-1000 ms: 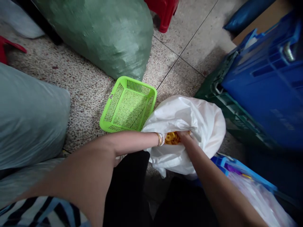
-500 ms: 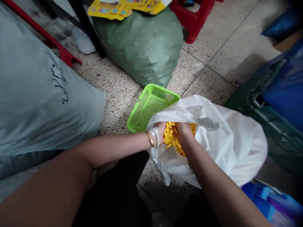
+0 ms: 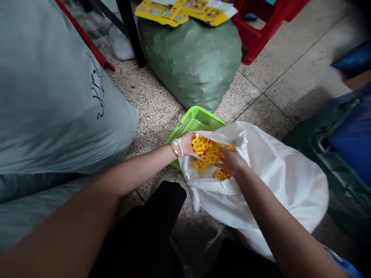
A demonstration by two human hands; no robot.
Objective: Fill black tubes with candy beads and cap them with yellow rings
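Small yellow plastic ring pieces [image 3: 206, 150] lie heaped between my two hands at the mouth of a white sack [image 3: 278, 177]. My left hand [image 3: 189, 144], with a bead bracelet and a gold bangle at the wrist, cups the heap from the left. Against its right side presses my right hand [image 3: 231, 160], its fingers partly spread around the pieces. More yellow pieces show lower in the sack, under the right hand. Behind the sack's mouth stands a green mesh basket [image 3: 197, 120], partly covered by the sack and my left hand.
A full green sack [image 3: 194, 61] stands ahead with flattened yellow boxes [image 3: 165, 13] on top. To the left bulges a large grey sack [image 3: 58, 96] with black writing. A red stool [image 3: 255, 34] is at the back, and a dark green crate [image 3: 339, 170] at the right.
Both hands have come up from inside the sack with a heap of yellow pieces between them, now more visible. The sack's mouth covers more of the basket. The view has shifted slightly.
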